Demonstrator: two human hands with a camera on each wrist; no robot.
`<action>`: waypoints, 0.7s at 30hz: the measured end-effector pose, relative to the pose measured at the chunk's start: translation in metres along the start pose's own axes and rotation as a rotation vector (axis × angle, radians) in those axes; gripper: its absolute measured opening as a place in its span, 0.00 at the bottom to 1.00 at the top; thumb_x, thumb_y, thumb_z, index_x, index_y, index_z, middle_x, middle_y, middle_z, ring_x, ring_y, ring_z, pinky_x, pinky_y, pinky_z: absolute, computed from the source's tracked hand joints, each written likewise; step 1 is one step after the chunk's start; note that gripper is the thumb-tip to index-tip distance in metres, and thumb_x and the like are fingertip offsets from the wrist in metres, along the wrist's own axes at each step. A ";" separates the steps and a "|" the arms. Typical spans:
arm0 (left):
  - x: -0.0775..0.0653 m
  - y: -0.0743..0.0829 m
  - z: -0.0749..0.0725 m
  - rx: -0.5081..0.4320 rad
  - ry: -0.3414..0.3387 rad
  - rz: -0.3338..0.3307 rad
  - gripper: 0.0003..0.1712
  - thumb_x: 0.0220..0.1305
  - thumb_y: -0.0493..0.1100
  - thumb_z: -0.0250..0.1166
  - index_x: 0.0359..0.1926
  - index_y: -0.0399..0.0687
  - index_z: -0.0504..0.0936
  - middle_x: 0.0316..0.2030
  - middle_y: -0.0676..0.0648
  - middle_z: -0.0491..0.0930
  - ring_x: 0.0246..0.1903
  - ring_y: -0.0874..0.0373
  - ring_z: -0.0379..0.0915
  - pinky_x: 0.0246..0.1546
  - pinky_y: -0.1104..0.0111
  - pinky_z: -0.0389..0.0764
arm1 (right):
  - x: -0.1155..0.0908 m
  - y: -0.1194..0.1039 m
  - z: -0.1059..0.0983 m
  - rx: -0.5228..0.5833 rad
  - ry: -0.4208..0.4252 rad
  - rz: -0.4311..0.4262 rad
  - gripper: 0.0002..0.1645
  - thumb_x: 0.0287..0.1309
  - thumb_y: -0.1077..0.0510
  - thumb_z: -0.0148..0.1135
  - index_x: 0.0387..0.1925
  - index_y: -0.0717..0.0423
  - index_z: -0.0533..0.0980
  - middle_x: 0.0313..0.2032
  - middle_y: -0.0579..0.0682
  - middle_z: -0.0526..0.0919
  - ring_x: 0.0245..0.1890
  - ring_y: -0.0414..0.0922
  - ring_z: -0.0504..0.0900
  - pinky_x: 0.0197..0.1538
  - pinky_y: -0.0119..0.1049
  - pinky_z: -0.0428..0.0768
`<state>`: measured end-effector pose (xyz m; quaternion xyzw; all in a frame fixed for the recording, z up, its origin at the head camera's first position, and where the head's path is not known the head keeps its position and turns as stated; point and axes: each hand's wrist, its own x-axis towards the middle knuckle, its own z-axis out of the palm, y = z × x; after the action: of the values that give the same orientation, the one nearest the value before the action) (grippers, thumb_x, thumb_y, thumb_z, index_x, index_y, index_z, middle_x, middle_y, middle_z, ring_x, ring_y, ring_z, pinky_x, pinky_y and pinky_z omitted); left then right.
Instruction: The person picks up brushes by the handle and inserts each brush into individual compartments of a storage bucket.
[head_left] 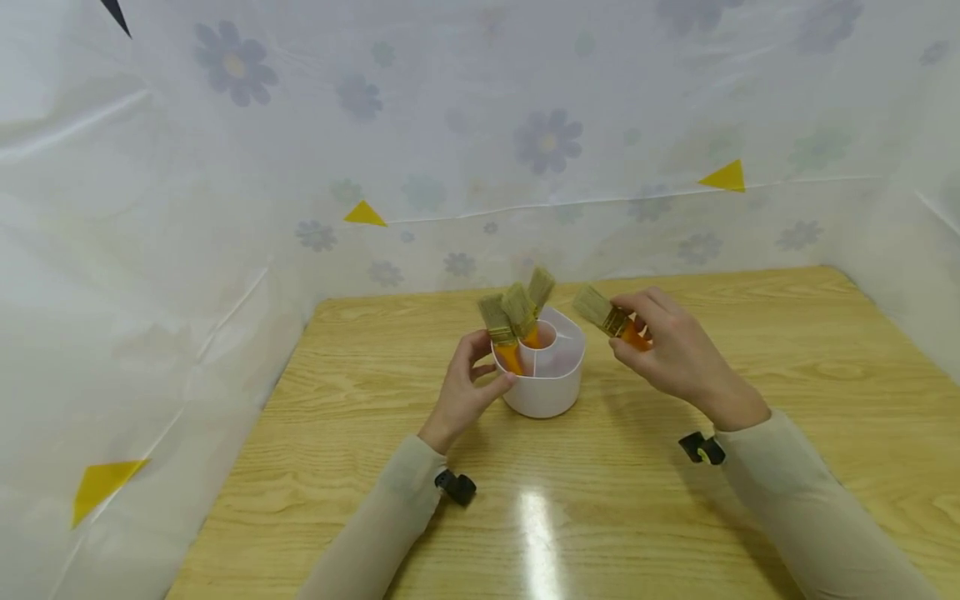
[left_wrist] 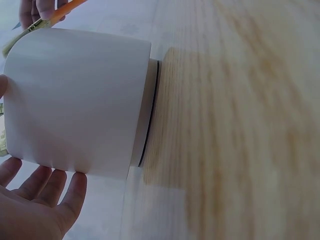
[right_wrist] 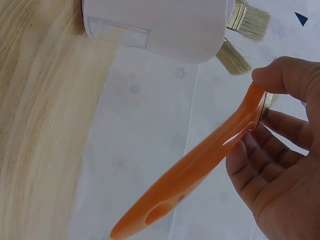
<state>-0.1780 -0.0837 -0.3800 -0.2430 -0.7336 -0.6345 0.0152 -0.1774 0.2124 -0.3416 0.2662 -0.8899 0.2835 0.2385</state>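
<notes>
A white divided container (head_left: 543,398) with a round inner cup stands on the table. Three orange-handled paintbrushes lean in its left and middle part, bristles up: a left brush (head_left: 495,315), a middle brush (head_left: 517,304) and a back brush (head_left: 542,285). My left hand (head_left: 467,392) grips the container's left side, thumb near the front rim; the left wrist view shows fingertips against the white wall (left_wrist: 80,105). To the right of the container and apart from it, my right hand (head_left: 678,354) pinches another paintbrush (head_left: 596,307) near its ferrule. Its orange handle (right_wrist: 180,175) points down in the right wrist view.
The wooden table (head_left: 360,467) is enclosed by pale flower-patterned sheeting (head_left: 457,125) at the back and both sides. Yellow triangles, such as a back-left triangle (head_left: 365,214), mark the sheeting. A small black device sits at each wrist.
</notes>
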 end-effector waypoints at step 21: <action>0.000 -0.001 0.002 0.003 0.006 0.008 0.35 0.58 0.30 0.64 0.65 0.32 0.60 0.62 0.35 0.64 0.61 0.41 0.62 0.58 0.45 0.67 | 0.006 -0.007 0.006 0.023 0.010 -0.038 0.27 0.49 0.63 0.70 0.53 0.60 0.74 0.42 0.50 0.75 0.33 0.41 0.73 0.29 0.37 0.78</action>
<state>-0.1775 -0.0824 -0.3811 -0.2442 -0.7335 -0.6340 0.0204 -0.1788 0.2017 -0.3395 0.2842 -0.8801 0.2906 0.2452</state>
